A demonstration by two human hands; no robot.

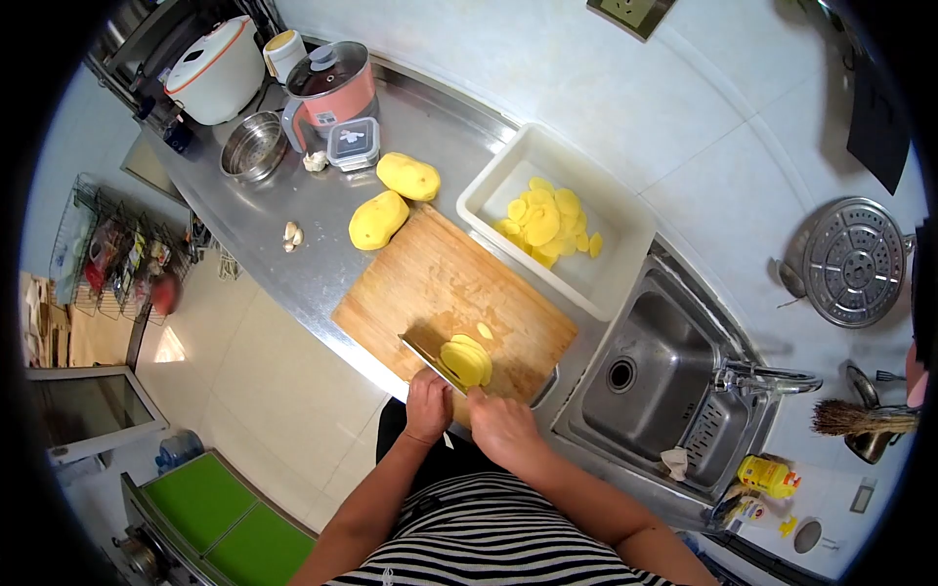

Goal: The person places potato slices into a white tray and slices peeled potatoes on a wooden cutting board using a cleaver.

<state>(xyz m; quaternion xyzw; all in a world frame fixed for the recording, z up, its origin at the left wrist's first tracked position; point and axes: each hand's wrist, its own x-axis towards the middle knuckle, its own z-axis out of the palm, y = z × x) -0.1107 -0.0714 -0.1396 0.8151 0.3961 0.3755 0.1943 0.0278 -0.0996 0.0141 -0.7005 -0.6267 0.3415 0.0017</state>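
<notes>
Near the front edge of the wooden cutting board (420, 264), my right hand (499, 422) is closed on the handle of a knife (431, 359). The blade lies beside a small stack of yellow potato slices (465, 360). My left hand (428, 404) is closed at the near side of the blade, its fingers bent; what they hold, if anything, is hidden. A thin slice (485, 330) lies apart from the stack. Two peeled potatoes (408, 177) rest at the board's far left corner. Many slices (547, 223) lie in a white tub (611, 254) behind the board.
To the right is a steel sink (635, 361) with a faucet (772, 376). Back left on the counter are a pink pot (337, 88), a lidded container (354, 144), a steel strainer (254, 146), a rice cooker (217, 73) and garlic (292, 235).
</notes>
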